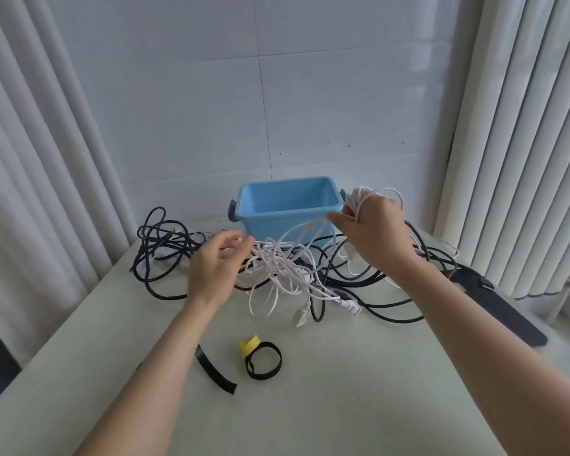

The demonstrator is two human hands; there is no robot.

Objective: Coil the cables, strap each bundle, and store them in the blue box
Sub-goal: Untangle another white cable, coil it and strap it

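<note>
White cable (287, 271) lies in a loose tangle at the middle of a pale green table (343, 406), its strands crossing over and under black cables (165, 248) that spread to either side. Two white plugs hang at the near edge of the tangle, one (299, 315) to the left of the other (350, 305).

The right hand (375, 232) is raised above the table, just beside the right rim of the blue box (277, 222). Its fingers are curled round several loops of the white cable wound over them, and from this bundle one strand runs down and leftwards across the front of the box into the tangle. The left hand (216, 268) is lower, at the left edge of the tangle, with its fingers half curled and their tips among the white strands; motion blur hides whether they pinch a strand or only touch it.

The box stands open at the far side of the table, behind the tangle and between the two hands, with a dark handle at each end; nothing can be seen inside it.

Nearer the person lie a flat black strap (215, 370), a black strap closed into a ring (264, 361), and a small yellow roll (249, 343) touching that ring. A long dark strip (500, 311) lies along the right edge of the table. White vertical blinds (524, 143) hang at both sides of a white tiled wall (211, 110).
</note>
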